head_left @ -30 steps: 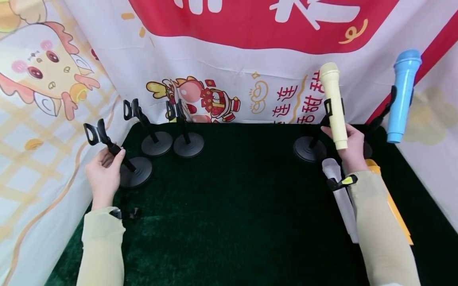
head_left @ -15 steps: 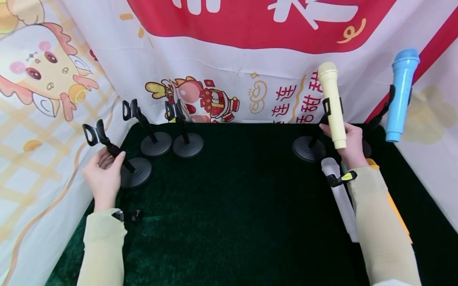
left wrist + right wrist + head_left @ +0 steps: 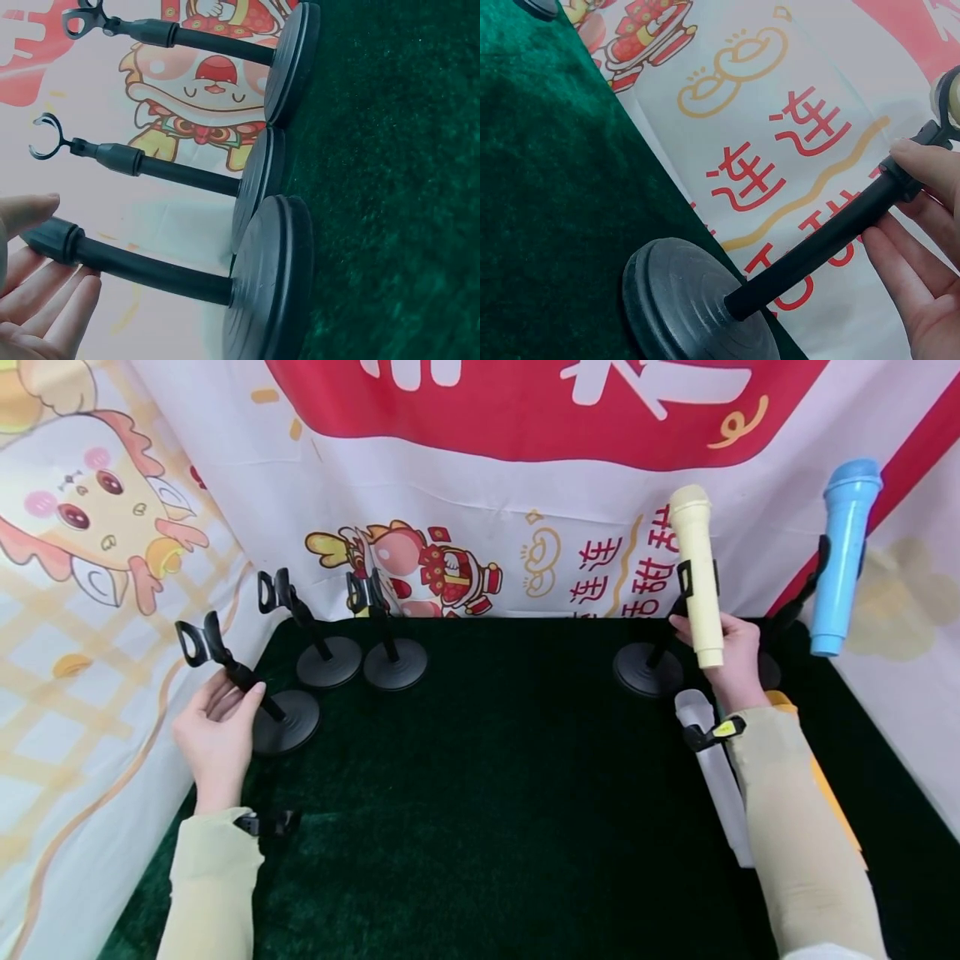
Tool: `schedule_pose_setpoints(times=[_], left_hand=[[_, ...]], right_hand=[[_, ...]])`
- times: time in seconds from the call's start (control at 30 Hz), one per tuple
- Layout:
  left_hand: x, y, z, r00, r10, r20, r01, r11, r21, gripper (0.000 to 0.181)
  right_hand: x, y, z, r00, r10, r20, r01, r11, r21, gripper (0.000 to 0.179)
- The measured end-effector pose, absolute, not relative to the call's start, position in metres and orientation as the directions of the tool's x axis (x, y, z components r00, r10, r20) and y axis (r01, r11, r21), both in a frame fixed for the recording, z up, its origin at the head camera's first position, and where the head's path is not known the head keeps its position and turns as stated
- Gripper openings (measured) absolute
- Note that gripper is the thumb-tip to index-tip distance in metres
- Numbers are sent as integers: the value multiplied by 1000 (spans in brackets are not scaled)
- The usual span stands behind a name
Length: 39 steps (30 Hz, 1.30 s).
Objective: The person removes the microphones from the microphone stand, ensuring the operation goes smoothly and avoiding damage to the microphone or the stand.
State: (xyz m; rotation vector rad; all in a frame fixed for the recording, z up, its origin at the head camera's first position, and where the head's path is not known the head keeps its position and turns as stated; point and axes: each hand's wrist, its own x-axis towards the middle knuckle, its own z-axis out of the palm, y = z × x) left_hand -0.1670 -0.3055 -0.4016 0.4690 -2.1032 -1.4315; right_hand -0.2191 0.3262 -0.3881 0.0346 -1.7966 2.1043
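Note:
At the left of the head view my left hand (image 3: 213, 735) holds the upper stem of an unloaded black microphone stand (image 3: 288, 723), thumb on one side and fingers on the other. Its round base stands on the green cloth. On the right, my right hand (image 3: 737, 667) grips the collar of another microphone stand (image 3: 810, 266), just under its clip. A cream microphone (image 3: 699, 581) sits tilted in that clip. Beyond this hand, a blue microphone (image 3: 846, 560) rests in a further stand, whose base is mostly hidden.
Two more microphone stands (image 3: 330, 662) (image 3: 396, 665) with bare clips are at the back left. A silvery microphone (image 3: 723, 802) and an orange one (image 3: 836, 802) lie beside and partly under the right forearm. Printed fabric (image 3: 465, 485) hangs behind the green cloth (image 3: 480, 793).

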Motion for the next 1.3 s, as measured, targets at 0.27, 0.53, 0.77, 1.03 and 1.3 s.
schedule_pose_setpoints(times=[0.27, 0.53, 0.77, 1.03, 1.3], left_hand=[[-152, -304, -389, -781, -579, 234, 21, 350, 937, 49], [-141, -283, -386, -790, -538, 294, 60, 410, 910, 47], [-140, -257, -394, -870, -360, 338, 150, 461, 875, 47], [-151, -224, -417, -922, -135, 363, 270, 449, 852, 48], [-162, -193, -420, -939, -7, 344, 313, 397, 863, 48]], right_hand=[[-232, 323, -389, -903, 330, 276, -324, -100, -941, 32], [-229, 317, -379, -897, 334, 289, -339, -101, -936, 32], [-222, 305, -371, -889, 314, 333, -374, -80, -924, 30], [-215, 289, -361, -882, 305, 361, -394, -54, -918, 28], [-205, 268, -356, -859, 273, 433, -453, -14, -891, 25]])
